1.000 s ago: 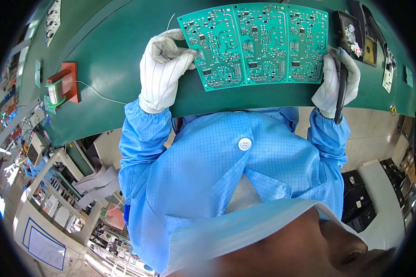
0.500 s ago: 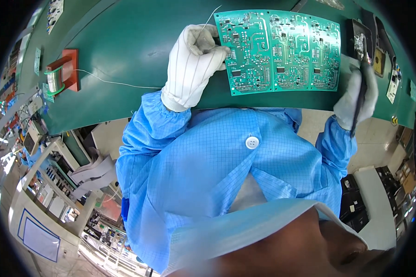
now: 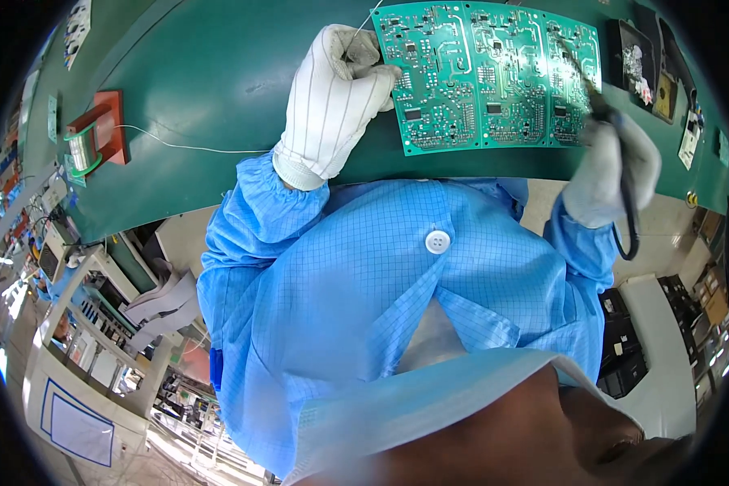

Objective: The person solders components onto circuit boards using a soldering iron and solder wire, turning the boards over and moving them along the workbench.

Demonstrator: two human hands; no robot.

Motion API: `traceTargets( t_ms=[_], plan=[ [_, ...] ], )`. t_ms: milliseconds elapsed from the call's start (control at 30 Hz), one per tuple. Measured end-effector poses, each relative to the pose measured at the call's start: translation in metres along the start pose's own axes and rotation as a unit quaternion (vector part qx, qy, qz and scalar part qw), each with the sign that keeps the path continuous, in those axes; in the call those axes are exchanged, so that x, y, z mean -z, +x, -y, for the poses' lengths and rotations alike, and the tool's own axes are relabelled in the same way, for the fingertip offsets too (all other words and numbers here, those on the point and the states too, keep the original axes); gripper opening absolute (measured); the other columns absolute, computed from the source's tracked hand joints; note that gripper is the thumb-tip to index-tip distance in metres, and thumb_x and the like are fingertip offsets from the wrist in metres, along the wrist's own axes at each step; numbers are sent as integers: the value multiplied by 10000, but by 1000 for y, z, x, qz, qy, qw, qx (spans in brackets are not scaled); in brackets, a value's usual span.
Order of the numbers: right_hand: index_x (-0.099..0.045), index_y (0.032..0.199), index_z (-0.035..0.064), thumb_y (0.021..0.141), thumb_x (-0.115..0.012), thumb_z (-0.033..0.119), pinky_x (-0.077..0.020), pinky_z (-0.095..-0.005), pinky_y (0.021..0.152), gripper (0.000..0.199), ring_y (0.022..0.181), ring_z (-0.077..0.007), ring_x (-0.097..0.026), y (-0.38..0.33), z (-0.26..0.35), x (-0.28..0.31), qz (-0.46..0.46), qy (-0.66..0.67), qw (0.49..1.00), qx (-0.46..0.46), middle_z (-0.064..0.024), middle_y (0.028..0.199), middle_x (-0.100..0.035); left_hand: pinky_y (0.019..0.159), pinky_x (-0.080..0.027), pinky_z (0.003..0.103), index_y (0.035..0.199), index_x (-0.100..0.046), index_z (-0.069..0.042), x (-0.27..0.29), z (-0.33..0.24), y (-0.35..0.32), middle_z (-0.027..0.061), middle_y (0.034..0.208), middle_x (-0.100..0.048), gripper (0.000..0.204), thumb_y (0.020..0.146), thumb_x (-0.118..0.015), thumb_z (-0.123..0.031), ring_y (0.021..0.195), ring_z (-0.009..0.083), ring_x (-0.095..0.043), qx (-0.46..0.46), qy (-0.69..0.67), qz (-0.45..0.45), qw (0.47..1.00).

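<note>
A green circuit board panel (image 3: pixel 437 89) in three joined sections, dotted with small components, is held up at the far side of the bench. My left hand (image 3: pixel 328 105), in a white striped glove, pinches its left edge. Thin solder wire (image 3: pixel 186 147) runs from a spool (image 3: pixel 81 152) on a red stand (image 3: pixel 112 130) to my left wrist, and its free end rises above the fingers. My right hand (image 3: pixel 603 174), gloved and slightly blurred, grips a soldering iron (image 3: pixel 598 107) by its dark handle. The iron's tip points over the right section; whether it touches is unclear.
Right of the board stands a dark open box (image 3: pixel 618 61) with silvery scraps inside, near a yellowish pad (image 3: pixel 666 97) in a holder. A small pale board (image 3: pixel 690 139) lies near the right end of the green bench (image 3: pixel 219 81). The iron's cord (image 3: pixel 630 235) hangs below my right hand.
The soldering iron has swung left from the dark box to over the board's right section, with my right hand. The board and my left hand sit slightly higher in view.
</note>
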State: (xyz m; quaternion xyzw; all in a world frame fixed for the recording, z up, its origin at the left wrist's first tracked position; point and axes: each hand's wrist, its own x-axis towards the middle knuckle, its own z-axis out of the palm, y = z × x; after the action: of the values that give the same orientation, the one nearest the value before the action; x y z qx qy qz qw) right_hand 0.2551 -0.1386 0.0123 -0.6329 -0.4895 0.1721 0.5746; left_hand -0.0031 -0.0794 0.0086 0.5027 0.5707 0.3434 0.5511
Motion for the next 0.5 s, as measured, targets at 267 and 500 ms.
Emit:
traceTargets(
  t_ms=[267, 500],
  plan=[
    [-638, 1034, -32, 832, -600, -25, -517, -261, 670, 205, 727, -157, -644, 35, 20, 24, 192, 7, 981, -14, -146, 951, -679, 538, -498, 331, 865, -606, -95, 6, 9, 10, 71, 758, -610, 189, 802, -730, -224, 576, 258, -604, -397, 401, -82, 821],
    [-646, 1017, -50, 781, -590, -31, -486, -290, 735, 243, 776, -181, -610, 64, 24, 2, 357, -26, 934, 12, -157, 946, -660, 594, -519, 349, 867, -654, -126, -19, 14, 12, 40, 822, -636, 155, 764, -758, -176, 672, 248, -632, -356, 403, -135, 832]
  ],
)
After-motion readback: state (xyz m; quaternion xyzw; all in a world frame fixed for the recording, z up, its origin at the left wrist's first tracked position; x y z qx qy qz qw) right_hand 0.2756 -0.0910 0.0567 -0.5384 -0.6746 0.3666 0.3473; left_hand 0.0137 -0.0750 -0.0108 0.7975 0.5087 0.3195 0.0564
